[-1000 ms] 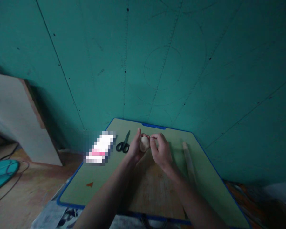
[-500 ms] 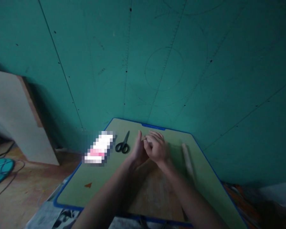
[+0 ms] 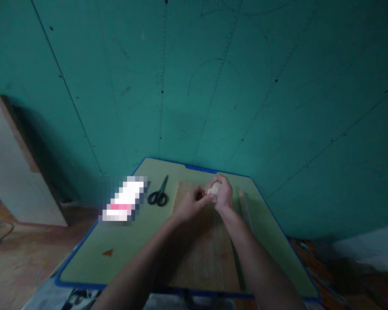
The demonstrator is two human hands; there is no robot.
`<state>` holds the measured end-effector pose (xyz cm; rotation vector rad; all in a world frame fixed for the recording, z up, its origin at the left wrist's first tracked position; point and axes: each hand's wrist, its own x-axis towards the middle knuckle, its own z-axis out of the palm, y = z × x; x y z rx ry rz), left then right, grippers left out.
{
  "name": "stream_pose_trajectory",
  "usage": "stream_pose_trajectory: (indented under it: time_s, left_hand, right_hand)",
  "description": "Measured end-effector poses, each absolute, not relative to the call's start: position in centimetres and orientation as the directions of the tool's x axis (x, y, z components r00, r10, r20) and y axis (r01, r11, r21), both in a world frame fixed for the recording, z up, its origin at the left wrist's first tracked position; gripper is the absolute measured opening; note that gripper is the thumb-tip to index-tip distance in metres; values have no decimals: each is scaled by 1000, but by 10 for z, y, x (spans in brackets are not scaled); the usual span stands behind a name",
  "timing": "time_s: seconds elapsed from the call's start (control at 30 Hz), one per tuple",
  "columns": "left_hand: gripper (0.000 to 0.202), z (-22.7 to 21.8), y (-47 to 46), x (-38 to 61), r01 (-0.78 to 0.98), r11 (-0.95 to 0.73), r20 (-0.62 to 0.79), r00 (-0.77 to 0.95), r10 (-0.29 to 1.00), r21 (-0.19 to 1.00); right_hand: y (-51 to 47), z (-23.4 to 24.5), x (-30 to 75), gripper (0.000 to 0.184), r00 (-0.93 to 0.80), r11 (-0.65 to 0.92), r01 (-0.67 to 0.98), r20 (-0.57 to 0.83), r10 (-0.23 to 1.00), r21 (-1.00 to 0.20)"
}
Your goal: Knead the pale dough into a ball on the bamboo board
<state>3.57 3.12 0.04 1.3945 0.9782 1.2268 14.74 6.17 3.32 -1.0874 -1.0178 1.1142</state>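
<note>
A pale lump that looks like dough (image 3: pixel 214 189) is held above the far part of the wooden board (image 3: pixel 203 258). My right hand (image 3: pixel 225 194) cups it from the right, fingers curled over its far side. My left hand (image 3: pixel 191 203) is closed at the lump's left edge, its thumb pressing the near side. The left fingertips are partly hidden. To the right of the board lies a pale wooden rolling stick (image 3: pixel 245 209), touched by neither hand.
Black-handled scissors (image 3: pixel 159 194) lie left of the board, beside a blurred-out bright rectangle (image 3: pixel 124 200). A small orange scrap (image 3: pixel 107 252) rests near the left front. The blue-edged table (image 3: pixel 132 254) stands against a green wall (image 3: pixel 132 86).
Half a second ago my hands were pressed together with the lump hidden. Now the right hand has turned palm inward, showing the dough, and the left fingers have closed at its edge. The view has shifted right.
</note>
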Motion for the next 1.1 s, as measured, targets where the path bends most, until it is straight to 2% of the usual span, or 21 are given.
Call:
stream_pose_trajectory:
  time_s: [0.1,0.27,0.43,0.57,0.63,0.77,0.9,1.1]
  left_hand:
    - [33,4,28,32,32,-230,222,163,961,973]
    - [27,10,19,31,42,-300,292,133,947,953]
    - [22,7,21,33,-16,-191,191,24,981,982]
    - [33,5,26,34,-200,-94,112,81,990,975]
    - [44,7,28,35,-228,-77,103,104,989,971]
    - [57,12,26,37,-201,-69,95,126,987,977]
    - [62,12,25,37,-171,-69,103,198,975,983]
    - [63,7,21,39,-40,-93,100,257,961,995]
  right_hand:
    - [60,31,148,38,141,130,-121,113,984,-984]
    - [62,31,152,41,134,160,39,164,977,-986]
    - [53,31,145,44,94,213,201,235,967,-956]
    - [44,29,143,45,-1,252,235,259,966,-939]
    - [41,27,145,44,-12,314,277,324,946,-908]
    - [33,25,149,36,-16,431,462,478,878,-775]
    - [29,26,149,30,-49,474,582,553,832,-661]
    - [35,24,152,34,41,434,543,538,842,-719]
